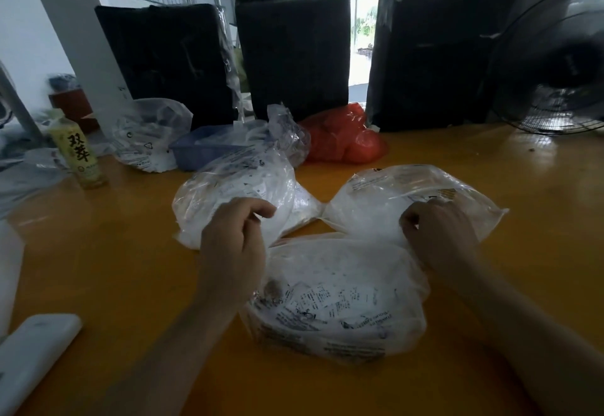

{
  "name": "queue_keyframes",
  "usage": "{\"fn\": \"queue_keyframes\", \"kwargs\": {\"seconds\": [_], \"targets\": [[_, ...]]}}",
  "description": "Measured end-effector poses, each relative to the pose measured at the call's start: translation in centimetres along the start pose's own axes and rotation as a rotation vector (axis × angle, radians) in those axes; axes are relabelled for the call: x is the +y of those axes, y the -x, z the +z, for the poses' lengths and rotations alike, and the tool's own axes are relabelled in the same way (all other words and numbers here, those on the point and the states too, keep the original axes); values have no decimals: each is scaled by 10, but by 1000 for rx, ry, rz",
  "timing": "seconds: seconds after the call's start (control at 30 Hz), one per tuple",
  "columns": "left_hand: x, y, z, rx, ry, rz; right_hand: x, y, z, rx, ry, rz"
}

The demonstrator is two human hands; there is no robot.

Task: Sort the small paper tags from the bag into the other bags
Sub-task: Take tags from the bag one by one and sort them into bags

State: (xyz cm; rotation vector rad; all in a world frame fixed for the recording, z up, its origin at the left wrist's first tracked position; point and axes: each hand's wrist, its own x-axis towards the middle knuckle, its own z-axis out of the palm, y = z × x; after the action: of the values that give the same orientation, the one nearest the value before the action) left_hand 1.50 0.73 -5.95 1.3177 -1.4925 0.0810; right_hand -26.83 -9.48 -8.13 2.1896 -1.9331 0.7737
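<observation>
Near the middle, the left hand [233, 245] and right hand [438, 231] each pinch a side bag, maybe dropping tags in.

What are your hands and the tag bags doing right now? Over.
Left hand pinching far-left clear plastic bag. Right hand gripping far-right clear plastic bag. Near clear bag of printed paper tags between wrists. Nothing blocking.

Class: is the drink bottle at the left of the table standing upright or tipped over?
Upright. The bottle stands on its base on the table, with its label characters reading vertically.
</observation>
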Motion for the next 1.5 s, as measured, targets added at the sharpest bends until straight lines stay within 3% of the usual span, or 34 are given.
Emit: {"fn": "queue_keyframes", "kwargs": {"seconds": [0.17, 0.37, 0.43, 0.57, 0.63, 0.73, 0.87, 1.07, 1.17, 1.3, 1.4, 1.5], "targets": [[13, 22, 6, -142, 212, -124, -4, 3, -14, 207, -231, 43], [11, 30, 11, -241, 371, -277, -29, 16, -34, 132, -645, 66], [12, 30, 11, -278, 449, -308, -38, 23, -42, 37, -830, 22], [17, 31, 14, -455, 669, -475, -53, 38, -54, -319, -1088, -148], [21, 30, 15, -542, 822, -613, -61, 45, -54, -445, -1071, -220], [22, 29, 13, -561, 993, -705, -70, 49, -47, -443, -1013, -216], [18, 30, 14, -438, 878, -703, -71, 51, -39, -411, -959, -166], [19, 31, 18, -275, 908, -806, -69, 50, -33, -414, -926, -131], [18, 30, 16, -208, 916, -805, -59, 41, -36, -316, -853, -95], [18, 28, 13, -267, 843, -772, -46, 30, -41, -270, -876, -25], [20, 30, 14, -367, 791, -735, -55, 37, -39, -315, -807, -119], [20, 32, 15, -357, 725, -721, -50, 30, -30, -161, -721, -99]]}}
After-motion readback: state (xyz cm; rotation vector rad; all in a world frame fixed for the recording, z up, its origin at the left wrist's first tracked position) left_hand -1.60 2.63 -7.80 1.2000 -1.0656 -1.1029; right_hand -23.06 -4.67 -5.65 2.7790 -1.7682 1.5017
